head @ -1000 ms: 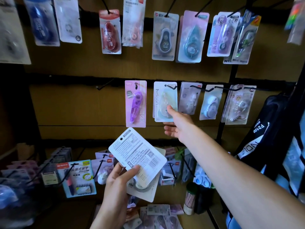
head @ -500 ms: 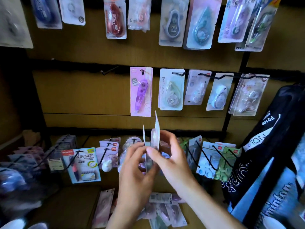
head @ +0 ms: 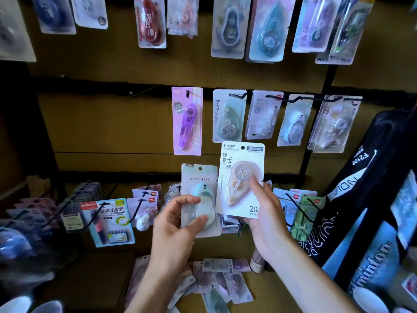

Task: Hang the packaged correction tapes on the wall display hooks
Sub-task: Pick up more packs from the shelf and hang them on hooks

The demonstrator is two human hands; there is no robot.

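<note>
My left hand [head: 178,224] grips a pale green packaged correction tape [head: 199,195], front facing me. Right beside it, my right hand [head: 265,213] holds a white packaged correction tape [head: 242,177] with a peach-coloured dispenser, its top corner higher than the green pack. Both packs are upright, side by side, below the middle row of hooks. Directly above them hang a purple tape pack [head: 187,120] and a green "Moon" pack [head: 229,116] on black hooks. An empty black hook [head: 142,93] juts out left of the purple pack.
More packs hang along the top row [head: 228,28] and to the right on the middle row [head: 293,119]. Low hooks carry stationery packs [head: 110,219]. Several loose packs [head: 221,281] lie on the surface below my hands. A black badminton bag [head: 370,199] stands at the right.
The two packs, held edge-on together half a second ago, are separated and turned face-on, one in each hand. A second ago my right hand was at the hanging "Moon" pack.
</note>
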